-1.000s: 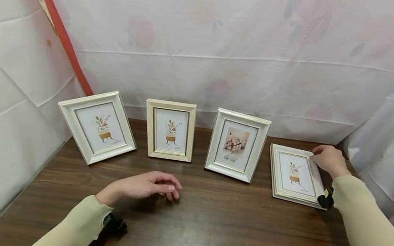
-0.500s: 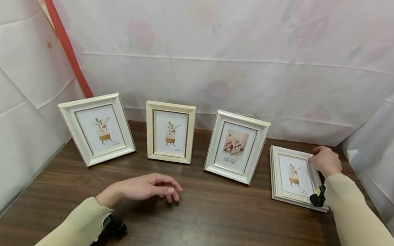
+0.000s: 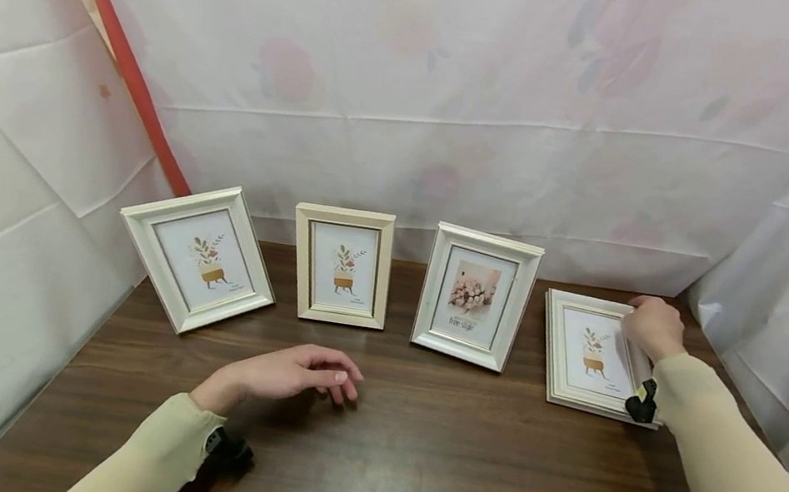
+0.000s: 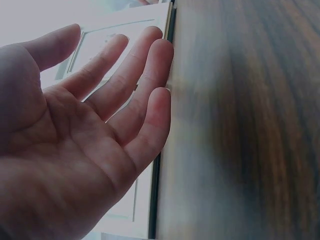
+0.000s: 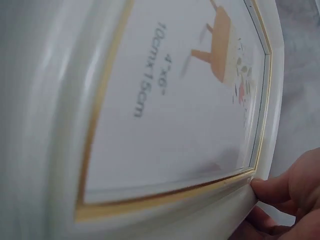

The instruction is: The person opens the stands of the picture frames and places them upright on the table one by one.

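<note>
At the right end of the table a white picture frame [image 3: 595, 354] with a plant print lies low. My right hand [image 3: 656, 327] holds its right edge near the top corner. In the right wrist view the thumb [image 5: 272, 190] presses the front of the white moulding and the other fingers are curled behind it, partly hidden. My left hand [image 3: 293, 373] hovers over the middle of the table, palm inward, fingers relaxed and holding nothing. Nearest to it stands a cream picture frame [image 3: 380, 273] with a similar plant print.
A white frame [image 3: 164, 289] stands tilted sideways at the left. Another white frame [image 3: 427, 284], with a flower photo, stands between the cream frame and the low one. All are on a dark wooden table [image 3: 424, 469], with a pale patterned cloth [image 3: 419, 73] behind.
My right hand has shifted slightly along the right frame's edge, its fingers now more curled. The left hand and the standing frames stay put; the head view moves a little.
</note>
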